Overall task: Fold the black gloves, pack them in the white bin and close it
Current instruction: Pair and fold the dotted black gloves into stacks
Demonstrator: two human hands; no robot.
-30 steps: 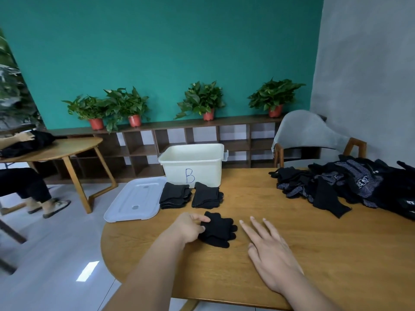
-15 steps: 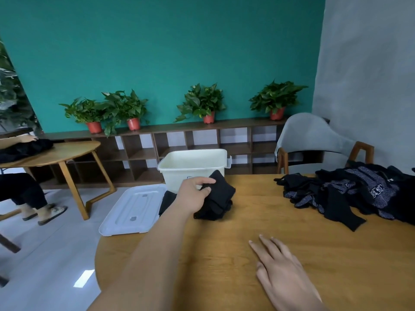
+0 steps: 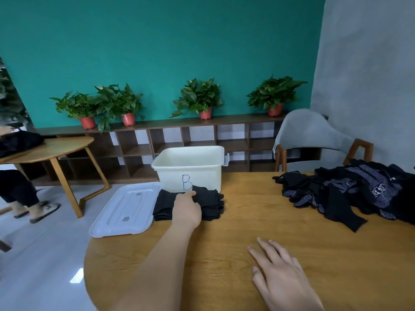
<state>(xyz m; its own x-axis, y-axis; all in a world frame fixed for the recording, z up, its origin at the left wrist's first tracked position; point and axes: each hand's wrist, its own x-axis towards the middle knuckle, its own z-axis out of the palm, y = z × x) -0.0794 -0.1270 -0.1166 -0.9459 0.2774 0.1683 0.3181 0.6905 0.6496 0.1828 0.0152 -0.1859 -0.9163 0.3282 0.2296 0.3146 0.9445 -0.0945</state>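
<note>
The left hand [image 3: 187, 209] reaches to the middle of the frame and rests on the folded gloves [image 3: 211, 204], which lie on the tabletop [image 3: 247, 223] touching the front wall of the white bin [image 3: 202, 173]. Its thumb lies across the top of the black fabric and the other fingers curl down out of sight, so it seems to grip the upper pair. The folded gloves form two low stacks side by side, one on each side of the wrist.

The bin stands open, with a blue letter B on its front wall. Its lid [image 3: 125, 209] lies flat just left of the stacks, hanging partly over the tabletop's rounded edge.

The right hand [image 3: 285, 272] lies palm down at the lower right of the frame, fingers straight and slightly spread, holding nothing.

A loose pile of gloves [image 3: 350, 194], black with pale dotted palms, is heaped at the right edge of the frame, well apart from the bin. Behind it stands a grey chair [image 3: 310, 133].
</note>
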